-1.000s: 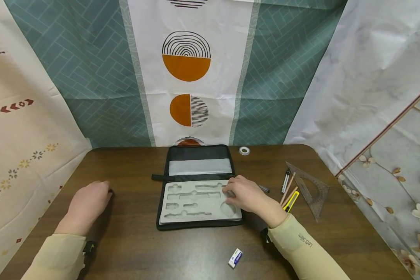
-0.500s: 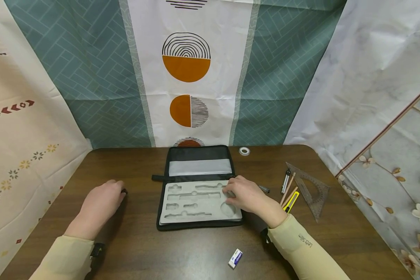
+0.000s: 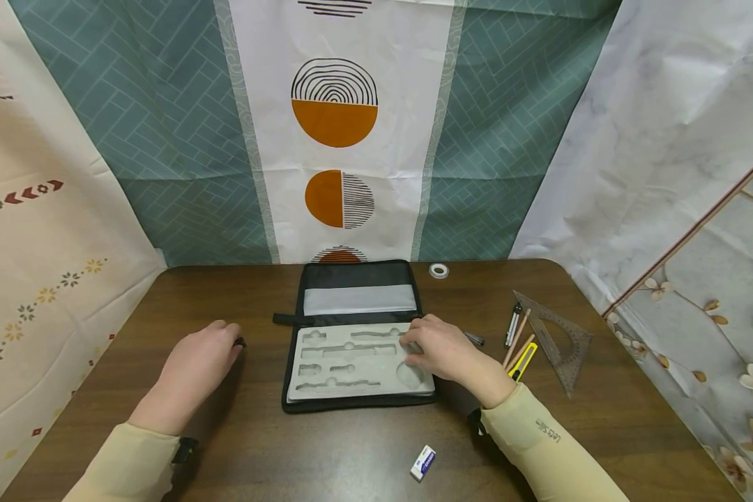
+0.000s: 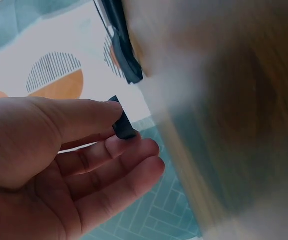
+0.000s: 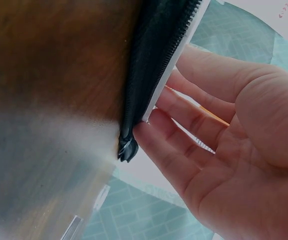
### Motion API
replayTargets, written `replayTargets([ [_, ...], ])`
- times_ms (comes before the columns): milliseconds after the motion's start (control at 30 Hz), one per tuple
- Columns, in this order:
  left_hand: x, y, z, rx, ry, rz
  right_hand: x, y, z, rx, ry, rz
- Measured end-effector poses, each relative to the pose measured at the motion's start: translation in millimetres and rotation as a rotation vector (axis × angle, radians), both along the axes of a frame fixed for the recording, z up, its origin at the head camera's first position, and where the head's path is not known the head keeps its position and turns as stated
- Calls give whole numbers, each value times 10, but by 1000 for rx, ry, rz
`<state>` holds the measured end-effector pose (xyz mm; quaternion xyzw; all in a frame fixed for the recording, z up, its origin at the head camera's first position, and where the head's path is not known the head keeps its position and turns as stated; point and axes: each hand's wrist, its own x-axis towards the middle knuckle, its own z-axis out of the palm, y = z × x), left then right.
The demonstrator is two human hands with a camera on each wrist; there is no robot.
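- Brown wood-look table (image 3: 257,446) fills the lower half of the head view before you.
- Black zip case (image 3: 358,276) lies open mid-frame; spread out, its long axis runs top to bottom, lid flap uppermost.
- Grey insert (image 3: 373,366) fills the case's lower half, its slots (image 3: 326,351) mostly running left to right, with a round recess (image 3: 409,376) at the lower right.
- Your right hand (image 3: 445,348), right of centre, rests lightly bent fingertips on the insert's right edge, wrapped round nothing visible.
- Your left hand (image 3: 201,366), left of centre and apart from the case, pinches a small black piece (image 4: 124,127) between thumb and forefinger; the other fingers bend loosely.
- That black piece is the smallest. Only its dark tip shows beyond your left fingertips, toward the right of the head view. The insert lies rightward of it; your right hand is nearer the insert. In the left wrist view, the piece's long axis slants steeply from upper left to lower right; you can't tell which end is its front.
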<state>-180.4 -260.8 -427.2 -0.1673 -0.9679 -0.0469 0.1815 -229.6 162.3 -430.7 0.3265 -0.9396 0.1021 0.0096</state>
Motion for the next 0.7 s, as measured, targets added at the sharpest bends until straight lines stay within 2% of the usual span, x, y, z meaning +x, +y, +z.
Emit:
replayTargets([
  [333,4,212,14,-2,-14,-21,0,-2,9,4,-2,-2],
  [700,-21,526,55,21,-27,-100,7,-7,23,-4,-8,0],
])
